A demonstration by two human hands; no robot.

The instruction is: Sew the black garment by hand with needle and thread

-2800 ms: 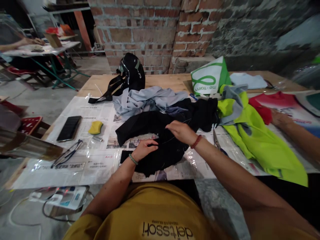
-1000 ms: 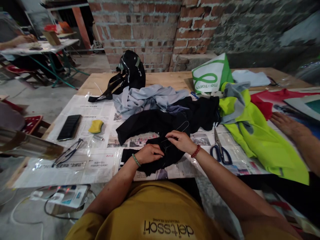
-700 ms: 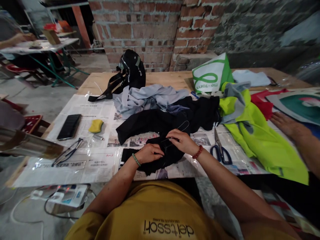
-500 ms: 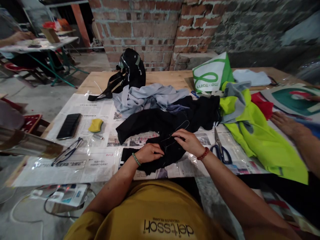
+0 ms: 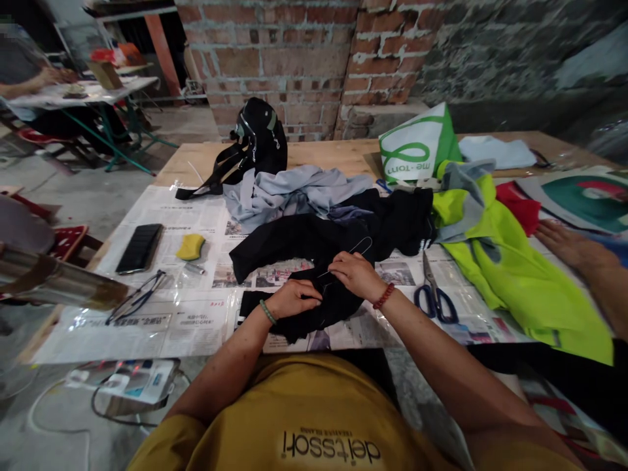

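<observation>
A black garment [image 5: 314,320] lies spread on the newspaper-covered table before me. My left hand [image 5: 297,297] rests on it, fingers pinched on the cloth. Close to its right, my right hand [image 5: 357,273] has thumb and fingertips together on a thin sewing needle [image 5: 324,274], which points toward the left hand. A pale loop of thread [image 5: 364,243] rises behind the right hand. Scissors [image 5: 434,294] with dark blue handles lie to the right of that hand. Where the needle tip meets the cloth is too small to tell.
A phone [image 5: 139,248], a yellow sponge [image 5: 190,247], glasses [image 5: 140,297] and a metallic cylinder [image 5: 59,278] are at left. Grey cloth [image 5: 294,193], a black bag [image 5: 262,134] and a white-green bag [image 5: 417,147] stand behind. A neon jacket [image 5: 520,275] and another person's hand [image 5: 574,248] are at right.
My right hand has moved slightly left and down, closer to the left hand. The left hand stays on the cloth. The whole view has shifted a little.
</observation>
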